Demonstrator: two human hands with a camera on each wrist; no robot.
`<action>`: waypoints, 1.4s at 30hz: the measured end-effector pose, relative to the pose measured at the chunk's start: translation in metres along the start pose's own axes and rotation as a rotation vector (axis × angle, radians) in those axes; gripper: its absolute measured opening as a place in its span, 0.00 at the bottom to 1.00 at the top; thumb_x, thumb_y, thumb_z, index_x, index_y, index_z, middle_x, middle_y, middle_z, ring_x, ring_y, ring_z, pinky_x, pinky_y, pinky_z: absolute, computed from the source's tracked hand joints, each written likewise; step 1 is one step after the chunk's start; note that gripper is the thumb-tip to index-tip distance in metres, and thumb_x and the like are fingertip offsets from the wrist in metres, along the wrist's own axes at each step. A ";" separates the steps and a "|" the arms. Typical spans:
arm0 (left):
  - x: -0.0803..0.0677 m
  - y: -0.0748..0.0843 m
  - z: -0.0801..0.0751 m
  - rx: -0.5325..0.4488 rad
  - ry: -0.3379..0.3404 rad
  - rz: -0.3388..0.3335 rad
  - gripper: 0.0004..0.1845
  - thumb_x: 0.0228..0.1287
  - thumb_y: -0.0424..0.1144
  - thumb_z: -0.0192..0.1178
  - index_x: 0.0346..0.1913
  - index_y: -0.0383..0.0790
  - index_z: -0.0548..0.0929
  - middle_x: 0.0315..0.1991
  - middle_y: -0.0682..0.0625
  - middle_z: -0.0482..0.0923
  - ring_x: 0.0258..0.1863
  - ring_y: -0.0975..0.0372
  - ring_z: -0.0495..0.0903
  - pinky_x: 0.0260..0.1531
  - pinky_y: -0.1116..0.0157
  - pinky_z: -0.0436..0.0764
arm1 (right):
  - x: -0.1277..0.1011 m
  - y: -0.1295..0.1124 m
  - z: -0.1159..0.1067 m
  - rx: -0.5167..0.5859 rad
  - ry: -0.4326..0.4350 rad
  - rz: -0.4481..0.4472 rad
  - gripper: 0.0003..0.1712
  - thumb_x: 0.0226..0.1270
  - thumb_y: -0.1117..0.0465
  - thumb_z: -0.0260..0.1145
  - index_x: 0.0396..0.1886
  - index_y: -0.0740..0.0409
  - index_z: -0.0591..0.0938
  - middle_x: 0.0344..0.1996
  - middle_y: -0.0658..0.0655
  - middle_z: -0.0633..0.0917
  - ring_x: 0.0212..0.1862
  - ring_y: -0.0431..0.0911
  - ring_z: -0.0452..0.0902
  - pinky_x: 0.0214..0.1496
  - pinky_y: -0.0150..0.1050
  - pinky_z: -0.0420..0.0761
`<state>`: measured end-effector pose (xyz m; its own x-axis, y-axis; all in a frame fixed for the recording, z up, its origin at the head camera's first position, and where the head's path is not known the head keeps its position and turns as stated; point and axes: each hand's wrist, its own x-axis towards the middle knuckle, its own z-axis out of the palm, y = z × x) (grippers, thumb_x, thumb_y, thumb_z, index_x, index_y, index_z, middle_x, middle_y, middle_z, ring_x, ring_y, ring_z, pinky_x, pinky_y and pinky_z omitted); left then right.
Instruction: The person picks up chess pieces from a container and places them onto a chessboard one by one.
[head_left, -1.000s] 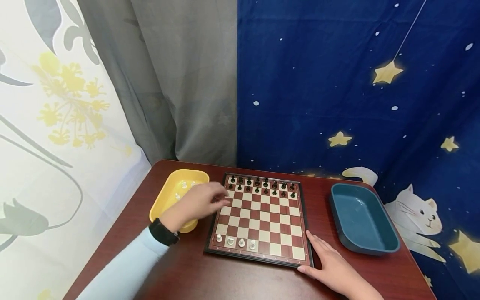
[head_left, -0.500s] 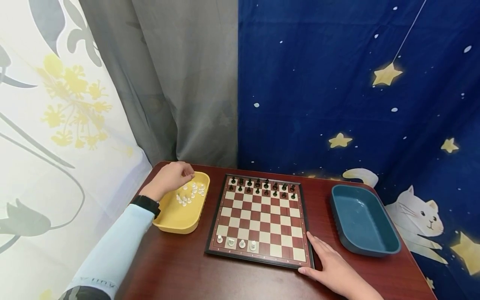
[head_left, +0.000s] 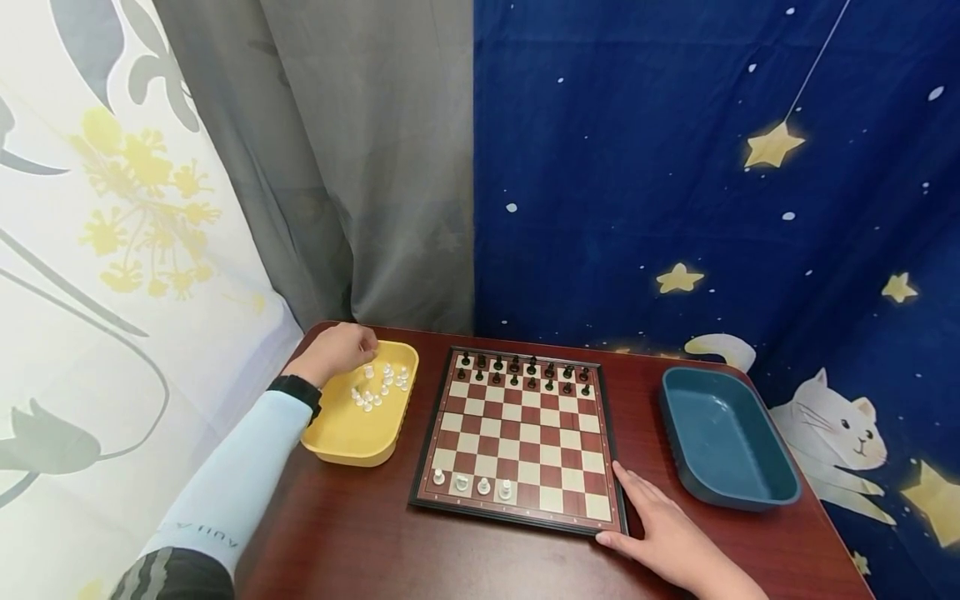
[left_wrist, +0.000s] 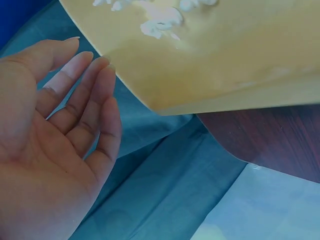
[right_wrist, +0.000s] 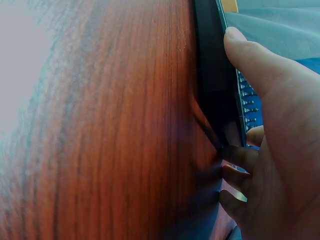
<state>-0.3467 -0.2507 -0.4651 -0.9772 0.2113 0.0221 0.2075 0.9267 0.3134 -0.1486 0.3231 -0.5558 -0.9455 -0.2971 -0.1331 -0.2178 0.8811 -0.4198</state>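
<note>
My left hand is over the far left part of the yellow tray. In the left wrist view its fingers are loosely bent and thumb and fingertips stand apart, with nothing between them. Several small white chess pieces lie in the tray, right of the hand. My right hand rests at the near right corner of the chessboard, its thumb on the front edge and fingers along the right side. Several white pieces stand on the board's near row, left half. Dark pieces fill the two far rows.
A deep teal tray stands right of the board, and no pieces show in it. The brown table ends at a grey curtain and a blue star-patterned curtain behind.
My left hand has moved from above the board's left edge back leftward to the yellow tray, then dipped slightly toward its far left part. The right hand stays at the board's corner.
</note>
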 end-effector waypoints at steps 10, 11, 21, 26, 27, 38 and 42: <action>0.005 0.001 0.002 0.051 -0.062 -0.017 0.14 0.74 0.38 0.72 0.59 0.39 0.91 0.51 0.41 0.87 0.49 0.46 0.80 0.59 0.46 0.84 | -0.001 0.000 -0.001 0.003 0.006 -0.013 0.73 0.59 0.16 0.71 0.89 0.59 0.61 0.80 0.71 0.71 0.79 0.69 0.67 0.72 0.73 0.72; 0.005 0.002 0.002 0.060 -0.066 -0.010 0.14 0.74 0.37 0.72 0.59 0.38 0.91 0.51 0.41 0.87 0.49 0.46 0.80 0.59 0.46 0.84 | -0.001 0.000 -0.001 0.004 0.006 -0.012 0.73 0.59 0.17 0.71 0.89 0.59 0.61 0.80 0.71 0.71 0.79 0.69 0.67 0.72 0.73 0.72; 0.007 0.000 0.001 0.117 -0.063 0.037 0.13 0.72 0.34 0.74 0.56 0.38 0.92 0.52 0.41 0.88 0.50 0.47 0.81 0.61 0.45 0.83 | 0.000 0.002 0.000 -0.005 0.018 -0.020 0.72 0.59 0.16 0.70 0.89 0.58 0.62 0.80 0.70 0.72 0.79 0.69 0.68 0.72 0.72 0.73; 0.008 -0.002 0.002 0.120 -0.056 0.052 0.13 0.72 0.34 0.73 0.56 0.38 0.92 0.52 0.42 0.89 0.50 0.48 0.81 0.60 0.45 0.83 | -0.001 0.002 0.000 0.004 0.019 -0.027 0.72 0.60 0.16 0.70 0.89 0.57 0.62 0.80 0.70 0.71 0.79 0.69 0.68 0.71 0.72 0.73; 0.008 -0.002 0.002 0.116 -0.059 0.050 0.13 0.72 0.34 0.73 0.56 0.37 0.91 0.52 0.41 0.88 0.50 0.47 0.81 0.60 0.45 0.83 | -0.001 0.002 0.000 0.005 0.016 -0.026 0.72 0.60 0.16 0.70 0.89 0.57 0.62 0.80 0.70 0.71 0.79 0.69 0.67 0.71 0.72 0.73; 0.012 0.004 0.010 0.095 -0.129 0.091 0.13 0.72 0.32 0.73 0.56 0.39 0.91 0.50 0.45 0.89 0.50 0.50 0.84 0.59 0.47 0.83 | -0.001 0.003 0.001 0.005 0.016 -0.024 0.72 0.59 0.16 0.71 0.89 0.57 0.62 0.80 0.71 0.71 0.79 0.69 0.67 0.71 0.72 0.73; 0.013 0.007 0.014 0.072 -0.160 0.155 0.11 0.70 0.32 0.73 0.53 0.40 0.92 0.48 0.47 0.89 0.49 0.52 0.85 0.57 0.48 0.84 | 0.000 0.003 0.001 0.004 0.015 -0.021 0.73 0.59 0.16 0.70 0.89 0.57 0.61 0.80 0.71 0.71 0.79 0.69 0.67 0.71 0.72 0.73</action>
<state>-0.3574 -0.2371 -0.4759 -0.9149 0.3942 -0.0876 0.3631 0.8979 0.2489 -0.1486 0.3254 -0.5580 -0.9443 -0.3096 -0.1111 -0.2363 0.8734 -0.4258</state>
